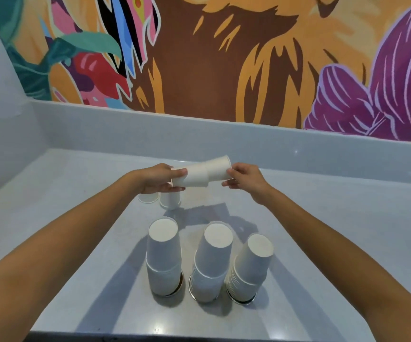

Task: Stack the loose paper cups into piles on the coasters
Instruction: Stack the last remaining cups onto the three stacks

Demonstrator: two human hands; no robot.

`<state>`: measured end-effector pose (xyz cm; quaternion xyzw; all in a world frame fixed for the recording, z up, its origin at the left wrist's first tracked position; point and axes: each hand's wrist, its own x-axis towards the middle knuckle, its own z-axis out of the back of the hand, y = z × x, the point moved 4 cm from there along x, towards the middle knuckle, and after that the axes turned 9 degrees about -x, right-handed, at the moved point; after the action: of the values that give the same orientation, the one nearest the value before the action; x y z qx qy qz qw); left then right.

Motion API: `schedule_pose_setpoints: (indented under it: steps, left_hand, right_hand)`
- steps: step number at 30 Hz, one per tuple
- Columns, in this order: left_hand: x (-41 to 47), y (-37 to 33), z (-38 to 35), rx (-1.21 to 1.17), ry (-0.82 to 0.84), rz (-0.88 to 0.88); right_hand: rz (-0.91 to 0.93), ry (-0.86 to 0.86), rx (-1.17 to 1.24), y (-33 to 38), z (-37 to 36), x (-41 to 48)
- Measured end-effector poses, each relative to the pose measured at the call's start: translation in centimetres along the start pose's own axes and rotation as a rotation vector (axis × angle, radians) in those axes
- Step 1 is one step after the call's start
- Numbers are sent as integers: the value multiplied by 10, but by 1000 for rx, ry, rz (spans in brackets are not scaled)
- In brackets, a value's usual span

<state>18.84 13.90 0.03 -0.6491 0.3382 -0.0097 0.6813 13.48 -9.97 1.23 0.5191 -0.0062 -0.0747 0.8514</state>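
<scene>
The head view is the only one. Two held cups [203, 175] lie sideways in the air over the far part of the counter [323, 230], one partly slid into the other, above and behind the piles.

The left hand [158, 178] wraps one end, thumb on top and fingers curled beneath. The right hand [245, 178] pinches the other end between thumb and fingertips, with the fingers only a little apart. Neither hand touches anything else.

Just below the left hand, two loose cups [170, 201] stand mouth down on the counter, close together, and the left one is partly hidden by the wrist.

Nearer the camera, three piles [211, 262] stand mouth down in a row. Each sits on a coaster, of which only a thin rim [245, 301] shows at the base. The right pile leans a little to the right.

A painted mural [199, 58] fills the wall behind.

These paper cups are probably very light, with thin walls that dent under a hard squeeze, and the rolled rim is the stiffest part. They are best held lightly round the wall near the base or rim. Nested cups can jam or slide in crooked, so they need to go in straight. A tall pile will likely tip at a nudge.
</scene>
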Motion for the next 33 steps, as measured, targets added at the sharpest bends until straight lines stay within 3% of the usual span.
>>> schedule_pose_setpoints:
  steps: [6, 11, 15, 23, 29, 33]
  left_hand:
    - [-11, -33, -28, 26, 73, -84]
    - [-40, -71, -45, 224, 105, -202]
    - [-70, -93, -88, 591, 124, -365]
    - [-108, -95, -159, 1134, 195, -571]
    - [-127, -79, -199, 1311, 225, -646]
    - [-128, -55, -214, 1445, 232, -606]
  right_hand:
    - [-4, 124, -6, 38, -12, -16]
    - [254, -148, -468, 69, 21, -33]
    - [400, -192, -700, 77, 27, -66]
    - [220, -66, -341, 36, 37, -131]
    - [181, -164, -159, 10, 37, -180]
    - [136, -160, -82, -16, 20, -195]
